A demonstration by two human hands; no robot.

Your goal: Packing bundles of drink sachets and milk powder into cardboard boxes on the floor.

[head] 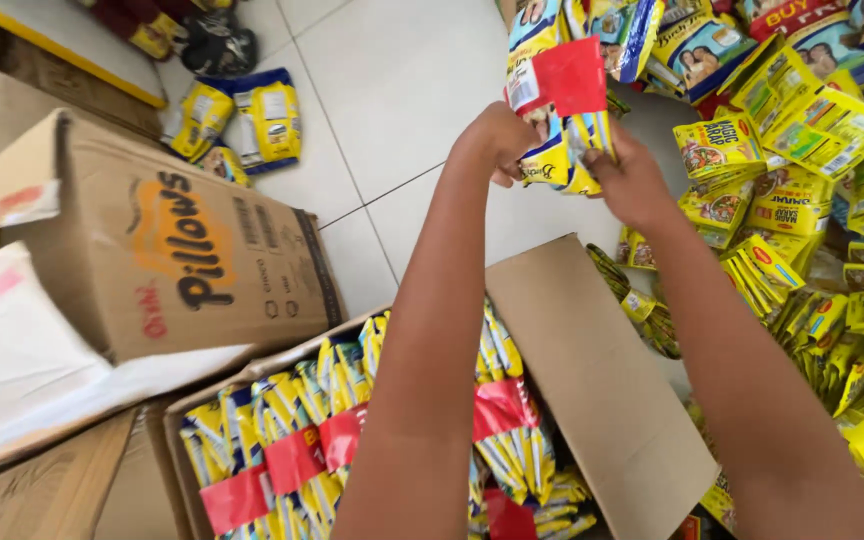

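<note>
Yellow-blue sachet bundle with red paper band (pixel 564 110) held above white tiled floor (pixel 402 90), left hand (pixel 500 140) and right hand (pixel 630 182) both clamped on it. Risk: loose band slips, sachets spill beside open cardboard box (pixel 592 380).

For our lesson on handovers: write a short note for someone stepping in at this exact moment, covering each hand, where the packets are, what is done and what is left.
Left hand and right hand both grip one bundle of yellow sachets with a red band, held up over the white tiled floor.
The open carton below the arms holds more red-banded bundles standing on edge.
Loose yellow packets are piled on the right.
Done: one bundle is outside the carton.
Left: the carton remains nearly full.
</note>
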